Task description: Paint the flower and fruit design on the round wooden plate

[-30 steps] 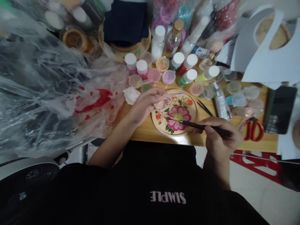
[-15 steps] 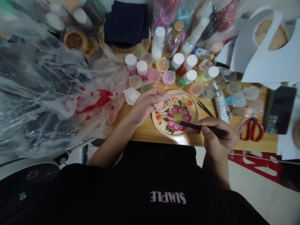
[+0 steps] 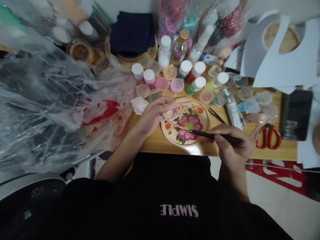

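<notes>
Your left hand (image 3: 156, 115) grips a small clear cup (image 3: 172, 114) over the round flowered board (image 3: 192, 110) on the worktop (image 3: 151, 145); your right hand (image 3: 233, 143) grips a brush (image 3: 201, 133), its tip beside the pink flower (image 3: 189, 125).

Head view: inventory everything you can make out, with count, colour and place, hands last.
Painted disc: one, beige, pink flower, centre front
Slim tool: one, dark, right hand
Small cup: one, clear, left hand
Short white-capped bottles: six, assorted, behind disc
Open cups: several, mixed, around bottles
Tweezers: one, dark, right of disc
Tube: one, whitish, beside tweezers
Scissors: one, red-handled, right
Phone-like slab: one, dark, far right
Folded cloth: one stack, navy, back
Plastic sheeting: count unclear, clear, left
Tissue: one, white, left of disc
Shirt: one, black, bottom
Left hand: one, bare, holding cup
Right hand: one, bare, holding tool
</notes>
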The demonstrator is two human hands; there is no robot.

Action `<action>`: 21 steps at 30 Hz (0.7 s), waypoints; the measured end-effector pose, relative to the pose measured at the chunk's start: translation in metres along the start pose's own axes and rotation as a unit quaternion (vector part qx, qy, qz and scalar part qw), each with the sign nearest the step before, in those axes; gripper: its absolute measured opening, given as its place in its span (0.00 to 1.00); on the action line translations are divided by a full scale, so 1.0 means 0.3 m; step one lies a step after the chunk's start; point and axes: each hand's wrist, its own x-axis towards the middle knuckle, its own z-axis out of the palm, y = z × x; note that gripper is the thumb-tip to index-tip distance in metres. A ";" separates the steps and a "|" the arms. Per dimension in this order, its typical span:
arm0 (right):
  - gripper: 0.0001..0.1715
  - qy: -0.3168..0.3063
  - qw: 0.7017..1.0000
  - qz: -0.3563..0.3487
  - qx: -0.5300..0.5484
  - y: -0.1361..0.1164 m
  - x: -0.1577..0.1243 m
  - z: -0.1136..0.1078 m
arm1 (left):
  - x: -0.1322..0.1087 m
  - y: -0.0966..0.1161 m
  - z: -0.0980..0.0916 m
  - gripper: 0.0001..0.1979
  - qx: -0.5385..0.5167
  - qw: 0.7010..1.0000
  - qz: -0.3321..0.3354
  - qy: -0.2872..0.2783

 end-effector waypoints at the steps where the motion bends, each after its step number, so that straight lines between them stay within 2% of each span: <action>1: 0.07 -0.002 1.000 0.004 -0.004 -0.001 0.000 0.000 | 0.000 0.001 0.000 0.17 -0.004 1.000 0.000 0.001; 11: 0.04 0.002 1.000 0.013 -0.015 -0.010 -0.001 0.014 | 0.002 0.002 0.001 0.17 -0.014 1.000 0.003 0.002; 21: 0.07 0.007 1.000 0.005 -0.012 -0.005 -0.002 0.013 | 0.003 -0.007 -0.011 0.17 -0.028 0.999 0.009 -0.015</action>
